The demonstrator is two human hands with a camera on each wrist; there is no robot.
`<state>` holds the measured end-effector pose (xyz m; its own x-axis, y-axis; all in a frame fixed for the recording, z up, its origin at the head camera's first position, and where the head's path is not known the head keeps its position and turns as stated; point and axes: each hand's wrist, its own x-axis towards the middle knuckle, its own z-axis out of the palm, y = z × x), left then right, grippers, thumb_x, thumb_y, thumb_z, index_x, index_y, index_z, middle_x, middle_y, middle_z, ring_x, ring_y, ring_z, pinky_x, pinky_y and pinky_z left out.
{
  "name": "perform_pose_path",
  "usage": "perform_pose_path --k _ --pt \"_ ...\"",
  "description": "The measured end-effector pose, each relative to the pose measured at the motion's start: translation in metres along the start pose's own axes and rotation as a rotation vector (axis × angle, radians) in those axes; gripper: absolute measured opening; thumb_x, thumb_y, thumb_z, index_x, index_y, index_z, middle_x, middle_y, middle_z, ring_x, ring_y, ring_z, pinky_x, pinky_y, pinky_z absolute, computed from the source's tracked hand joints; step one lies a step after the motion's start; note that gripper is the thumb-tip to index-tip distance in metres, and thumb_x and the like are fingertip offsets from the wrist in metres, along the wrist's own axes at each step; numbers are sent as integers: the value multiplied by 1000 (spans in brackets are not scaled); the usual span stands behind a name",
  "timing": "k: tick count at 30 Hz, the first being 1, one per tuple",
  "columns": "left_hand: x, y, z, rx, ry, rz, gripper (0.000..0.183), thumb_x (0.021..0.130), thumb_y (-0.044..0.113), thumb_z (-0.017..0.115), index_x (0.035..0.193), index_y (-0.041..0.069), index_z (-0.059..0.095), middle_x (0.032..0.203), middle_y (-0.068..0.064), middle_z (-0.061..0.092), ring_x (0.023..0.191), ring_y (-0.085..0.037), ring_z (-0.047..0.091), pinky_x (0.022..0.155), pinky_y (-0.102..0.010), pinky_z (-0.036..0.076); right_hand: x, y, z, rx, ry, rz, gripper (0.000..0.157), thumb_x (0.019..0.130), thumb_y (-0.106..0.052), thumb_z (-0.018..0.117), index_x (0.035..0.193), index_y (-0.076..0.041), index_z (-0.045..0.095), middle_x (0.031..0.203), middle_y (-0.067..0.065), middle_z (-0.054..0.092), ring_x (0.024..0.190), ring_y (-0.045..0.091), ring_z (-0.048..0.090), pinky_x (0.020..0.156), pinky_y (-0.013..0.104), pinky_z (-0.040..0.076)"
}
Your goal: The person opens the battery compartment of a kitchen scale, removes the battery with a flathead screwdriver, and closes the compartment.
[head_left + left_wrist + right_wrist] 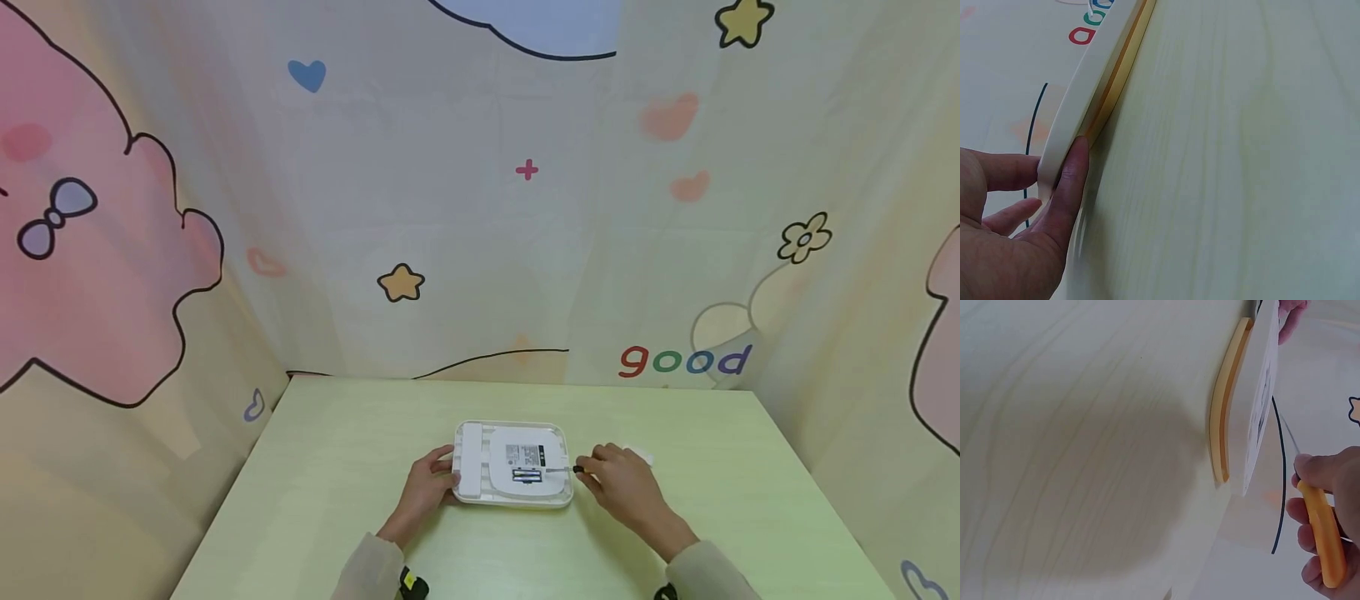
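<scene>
A white rounded-corner device (474,462) is on the table with its underside up, showing a label and a battery compartment (527,476) with batteries in it. At its left end, my left hand (427,483) holds the edge between thumb and fingers. The left wrist view shows that hand (1029,219) at the device's rim (1079,94). My right hand (626,483) grips a screwdriver; its orange-yellow handle (1324,534) shows in the right wrist view. The thin shaft (558,470) points left, its tip at the right side of the battery compartment.
A small white piece (639,455) lies on the table just behind my right hand. The pale wood-grain table (360,425) meets a printed curtain (465,208) at the back and sides. An orange-yellow layer (1219,419) lines the device's lower side.
</scene>
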<state>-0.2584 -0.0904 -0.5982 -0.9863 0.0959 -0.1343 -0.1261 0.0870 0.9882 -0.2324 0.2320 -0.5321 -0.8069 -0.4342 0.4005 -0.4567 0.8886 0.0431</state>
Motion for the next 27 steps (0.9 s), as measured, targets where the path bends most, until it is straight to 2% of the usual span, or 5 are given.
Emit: perform_pose_path --k 10,20,27 --pt "1 -2 -1 -5 -8 0 57 89 -5 58 144 -2 43 127 -30 58 88 -21 67 64 -34 61 6 -5 6 -23 -49 -9 15 79 -26 81 93 -20 78 78 -6 64 70 12 53 57 24 44" --pt "1 -1 -1 -18 -10 2 56 90 -4 59 144 -2 43 129 -30 58 88 -21 68 63 -33 61 12 -10 5 -38 -57 -12 13 77 -24 82 89 -21 77 71 -8 58 66 10 48 55 23 37" --pt "-4 7 -1 -15 -21 2 56 90 -6 57 143 -5 43 129 -32 57 89 -23 67 64 -35 61 20 -14 -2 -58 -94 -36 10 78 -22 82 87 -20 77 68 -7 56 65 13 50 55 26 37"
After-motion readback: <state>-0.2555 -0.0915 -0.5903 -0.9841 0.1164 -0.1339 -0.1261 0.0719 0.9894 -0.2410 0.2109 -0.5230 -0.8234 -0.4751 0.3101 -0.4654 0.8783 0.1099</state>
